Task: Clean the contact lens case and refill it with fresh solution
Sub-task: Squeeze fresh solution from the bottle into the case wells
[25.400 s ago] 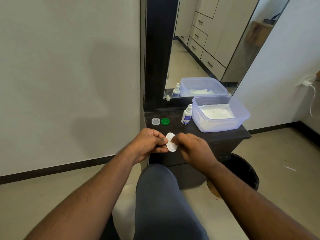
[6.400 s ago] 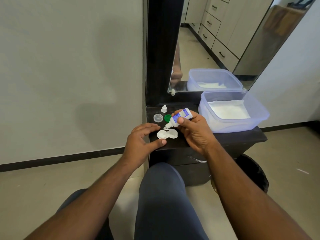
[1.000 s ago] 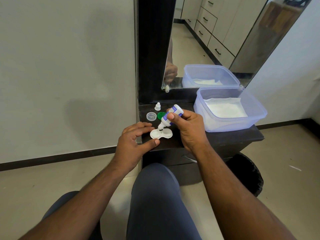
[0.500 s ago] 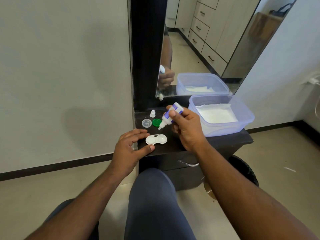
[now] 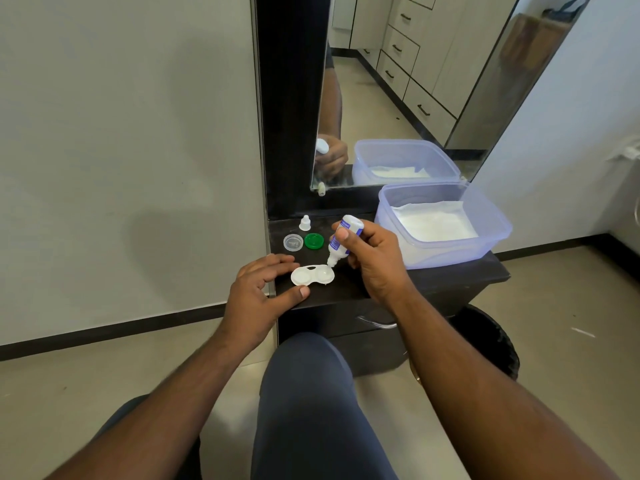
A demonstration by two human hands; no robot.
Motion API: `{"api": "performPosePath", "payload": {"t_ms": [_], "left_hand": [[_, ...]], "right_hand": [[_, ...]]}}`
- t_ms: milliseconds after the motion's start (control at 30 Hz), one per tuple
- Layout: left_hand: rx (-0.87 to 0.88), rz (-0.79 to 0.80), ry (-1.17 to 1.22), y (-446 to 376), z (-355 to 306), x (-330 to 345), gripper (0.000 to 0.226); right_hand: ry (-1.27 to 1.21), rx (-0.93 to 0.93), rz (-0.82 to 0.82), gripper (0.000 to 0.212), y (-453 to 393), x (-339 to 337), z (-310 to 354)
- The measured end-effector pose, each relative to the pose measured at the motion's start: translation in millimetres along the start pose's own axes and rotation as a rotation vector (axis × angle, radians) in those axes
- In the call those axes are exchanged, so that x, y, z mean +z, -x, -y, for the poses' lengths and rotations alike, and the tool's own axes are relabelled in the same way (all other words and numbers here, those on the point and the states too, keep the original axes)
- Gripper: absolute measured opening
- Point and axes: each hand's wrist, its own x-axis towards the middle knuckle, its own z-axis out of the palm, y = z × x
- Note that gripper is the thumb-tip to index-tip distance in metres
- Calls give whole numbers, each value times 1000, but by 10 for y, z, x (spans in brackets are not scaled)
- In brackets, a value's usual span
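The white contact lens case [image 5: 312, 275] lies open on the dark counter [image 5: 433, 278], both wells facing up. My left hand [image 5: 258, 292] steadies it, thumb and fingers touching its left end. My right hand [image 5: 372, 258] holds the small solution bottle [image 5: 341, 240] tipped nozzle-down, the tip right over the case's right well. Behind the case lie its clear cap [image 5: 293, 242] and green cap [image 5: 314, 241]. The bottle's white cap [image 5: 304, 223] stands further back.
A translucent plastic tub [image 5: 485, 237] with white tissue inside fills the counter's right side. A mirror [image 5: 415, 81] rises behind the counter. A black bin [image 5: 491, 341] sits on the floor to the right. My knee is just below the counter's edge.
The bottle has come down from its raised position, and its nozzle now sits over the case's right well. My left hand stays at the case's left end.
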Motion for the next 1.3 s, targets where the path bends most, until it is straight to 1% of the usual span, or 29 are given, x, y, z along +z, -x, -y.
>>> {"api": "performPosePath", "payload": {"t_ms": [133,233,367,567,867,1033,1100,1233,1300], "left_hand": [[-1,-3,4,7,3,2,40],[7,-9,10,6,-1,1,39],[5,-10,13,4,-8,1,39],[4,-6,8,10,-7,-2,39],[-4,-7,9,10,-9,-7,40],[-7,-2,6,5,-13,-14,40],[-6,-2,5,4,-11,-13,40],[-16,-3,10,9,-5,-6,41],[-18,-5,21,12,-12,-6,40]], "right_hand": [[-13,-7,-11,32,3,-2,-13],[-26,-18,-1,29,5,6,-6],[-47,14,-8,24,-6,15,-24],[-44,38,-36,32,-11,18,-24],[-22,28,-32,31,-20,6,-27],[-69,24,-46,31,-26,2,-34],[-102,21,-39,27,-13,-4,-16],[-151,-4,-48,12,-8,-23,-10],[-161,-5,-48,8,-7,-23,-13]]}}
